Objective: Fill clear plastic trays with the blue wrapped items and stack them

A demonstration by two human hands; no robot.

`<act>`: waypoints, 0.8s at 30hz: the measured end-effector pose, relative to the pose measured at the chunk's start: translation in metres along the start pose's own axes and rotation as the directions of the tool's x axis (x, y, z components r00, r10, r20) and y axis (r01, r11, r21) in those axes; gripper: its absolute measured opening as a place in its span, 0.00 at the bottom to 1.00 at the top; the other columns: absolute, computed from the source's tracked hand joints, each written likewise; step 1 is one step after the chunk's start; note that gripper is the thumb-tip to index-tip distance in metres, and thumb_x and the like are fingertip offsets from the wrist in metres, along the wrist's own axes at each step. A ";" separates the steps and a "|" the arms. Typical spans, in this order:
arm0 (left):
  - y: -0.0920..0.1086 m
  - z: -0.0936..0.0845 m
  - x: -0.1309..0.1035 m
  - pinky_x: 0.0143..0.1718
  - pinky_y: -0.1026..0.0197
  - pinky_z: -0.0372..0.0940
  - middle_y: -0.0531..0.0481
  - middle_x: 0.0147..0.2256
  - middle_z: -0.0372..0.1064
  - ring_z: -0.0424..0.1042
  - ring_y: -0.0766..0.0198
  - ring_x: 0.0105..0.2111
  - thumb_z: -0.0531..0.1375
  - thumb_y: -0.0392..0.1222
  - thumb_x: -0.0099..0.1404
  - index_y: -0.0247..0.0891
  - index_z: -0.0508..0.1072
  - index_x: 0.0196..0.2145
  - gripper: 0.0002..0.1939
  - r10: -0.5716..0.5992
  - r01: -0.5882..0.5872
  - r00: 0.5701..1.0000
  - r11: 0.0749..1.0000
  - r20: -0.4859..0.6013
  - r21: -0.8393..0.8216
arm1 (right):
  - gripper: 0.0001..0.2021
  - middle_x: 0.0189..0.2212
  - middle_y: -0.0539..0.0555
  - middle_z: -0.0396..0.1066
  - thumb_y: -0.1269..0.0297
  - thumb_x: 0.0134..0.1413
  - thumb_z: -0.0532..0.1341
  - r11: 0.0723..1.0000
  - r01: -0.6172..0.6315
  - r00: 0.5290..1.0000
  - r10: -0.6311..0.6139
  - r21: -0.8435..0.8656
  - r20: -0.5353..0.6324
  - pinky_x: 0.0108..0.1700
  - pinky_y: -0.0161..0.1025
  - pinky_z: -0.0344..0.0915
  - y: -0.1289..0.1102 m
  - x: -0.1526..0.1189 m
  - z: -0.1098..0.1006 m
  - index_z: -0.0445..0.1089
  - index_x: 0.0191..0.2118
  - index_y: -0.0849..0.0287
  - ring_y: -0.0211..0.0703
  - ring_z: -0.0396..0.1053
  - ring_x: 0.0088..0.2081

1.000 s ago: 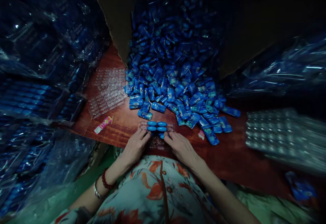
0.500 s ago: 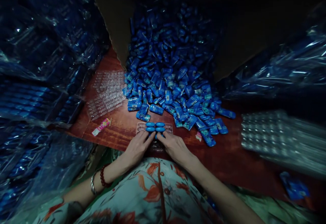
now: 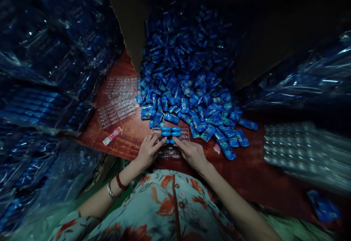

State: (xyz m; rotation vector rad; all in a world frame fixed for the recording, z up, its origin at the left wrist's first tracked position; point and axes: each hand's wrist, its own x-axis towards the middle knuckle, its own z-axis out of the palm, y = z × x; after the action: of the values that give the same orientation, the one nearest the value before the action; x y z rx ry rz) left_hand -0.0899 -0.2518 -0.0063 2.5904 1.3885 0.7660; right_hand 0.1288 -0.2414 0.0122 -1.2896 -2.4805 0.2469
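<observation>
A clear plastic blister tray (image 3: 185, 134) lies near the table's front edge, with glossy blue capsule-shaped containers (image 3: 176, 134) in two columns at its middle. My left hand (image 3: 148, 149) is at the tray's left side, thumb and fingers closed on a blue container in the row nearest me. From the right, my right hand (image 3: 193, 154) has its fingertips on the neighbouring container in that row. The fingers partly cover both containers. More clear moulded plastic (image 3: 170, 154) shows between the wrists.
A heap of blue packets (image 3: 189, 87) spills from a cardboard box (image 3: 131, 25) ahead. Clear blister trays (image 3: 119, 102) lie at left, others stacked (image 3: 290, 146) at right. Plastic-wrapped blue stacks (image 3: 35, 106) stand left. A pink wrapper (image 3: 113, 136) and a blue packet (image 3: 323, 206) lie near the edge.
The view has shifted slightly. Both hands have drawn a little toward me relative to the tray and apart, and more of the nearest row's blue containers shows between the fingertips.
</observation>
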 end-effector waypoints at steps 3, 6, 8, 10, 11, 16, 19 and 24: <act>-0.001 -0.004 0.008 0.36 0.56 0.63 0.39 0.42 0.67 0.63 0.56 0.41 0.50 0.31 0.64 0.38 0.65 0.55 0.21 0.044 -0.044 0.999 0.999 -0.005 -0.018 | 0.17 0.22 0.50 0.67 0.65 0.63 0.50 1.000 0.019 1.000 -0.019 -0.018 -0.013 0.28 0.30 0.58 0.003 0.000 0.001 0.66 0.55 0.55 0.34 0.64 0.24; -0.001 -0.006 0.014 0.37 0.55 0.65 0.40 0.40 0.67 0.64 0.57 0.40 0.49 0.31 0.65 0.35 0.64 0.54 0.20 0.085 -0.088 0.996 0.993 -0.038 -0.073 | 0.19 0.20 0.49 0.64 0.68 0.64 0.49 1.000 0.018 0.999 -0.018 0.010 -0.042 0.29 0.30 0.60 0.001 -0.004 0.007 0.64 0.57 0.54 0.35 0.63 0.24; -0.003 -0.006 0.017 0.38 0.57 0.66 0.41 0.39 0.68 0.65 0.59 0.40 0.49 0.31 0.66 0.36 0.66 0.52 0.18 0.073 -0.077 0.997 0.983 -0.032 -0.169 | 0.19 0.21 0.49 0.64 0.68 0.64 0.49 0.997 -0.005 0.998 0.010 0.078 -0.067 0.30 0.30 0.62 -0.001 -0.007 0.012 0.62 0.58 0.55 0.35 0.64 0.24; -0.005 -0.006 0.018 0.41 0.58 0.66 0.42 0.40 0.68 0.66 0.60 0.42 0.49 0.32 0.67 0.36 0.67 0.50 0.15 0.024 -0.026 1.000 0.962 -0.010 -0.273 | 0.19 0.23 0.50 0.66 0.67 0.63 0.50 0.987 -0.043 0.994 0.058 0.152 -0.095 0.33 0.30 0.64 -0.004 -0.009 0.016 0.60 0.59 0.57 0.35 0.65 0.27; -0.006 -0.006 0.017 0.42 0.58 0.66 0.42 0.41 0.68 0.67 0.60 0.43 0.50 0.32 0.67 0.37 0.67 0.49 0.15 -0.007 0.005 1.000 0.951 -0.005 -0.308 | 0.19 0.25 0.50 0.67 0.66 0.63 0.50 0.982 -0.063 0.990 0.084 0.178 -0.110 0.35 0.30 0.65 -0.005 -0.010 0.017 0.60 0.59 0.56 0.35 0.66 0.28; -0.003 -0.005 0.013 0.43 0.57 0.67 0.41 0.42 0.68 0.67 0.60 0.44 0.47 0.31 0.67 0.37 0.65 0.51 0.17 -0.001 -0.002 1.000 0.963 -0.009 -0.268 | 0.17 0.37 0.54 0.69 0.68 0.62 0.51 0.971 -0.094 0.975 0.134 0.219 -0.176 0.39 0.31 0.67 -0.006 -0.008 0.014 0.65 0.55 0.52 0.36 0.69 0.37; 0.004 -0.008 0.016 0.40 0.55 0.67 0.41 0.40 0.68 0.67 0.58 0.42 0.47 0.31 0.67 0.35 0.66 0.51 0.17 0.054 -0.051 0.998 0.988 0.019 -0.145 | 0.17 0.39 0.55 0.69 0.67 0.61 0.53 0.980 -0.055 0.970 0.098 0.192 -0.224 0.39 0.31 0.67 -0.005 -0.008 0.011 0.66 0.55 0.53 0.37 0.69 0.39; 0.004 -0.016 0.014 0.38 0.57 0.65 0.43 0.41 0.68 0.67 0.58 0.40 0.53 0.36 0.66 0.39 0.67 0.50 0.15 0.041 -0.042 0.999 0.995 -0.018 -0.092 | 0.14 0.36 0.55 0.69 0.67 0.61 0.53 0.959 -0.241 0.867 0.282 0.151 -0.410 0.40 0.35 0.67 0.013 -0.021 -0.004 0.67 0.51 0.55 0.39 0.69 0.37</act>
State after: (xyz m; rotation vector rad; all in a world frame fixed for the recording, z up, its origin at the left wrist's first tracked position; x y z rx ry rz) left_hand -0.0884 -0.2450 0.0136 2.5552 1.2756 0.8381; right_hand 0.1513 -0.2514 0.0080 -1.4587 -1.9031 0.1246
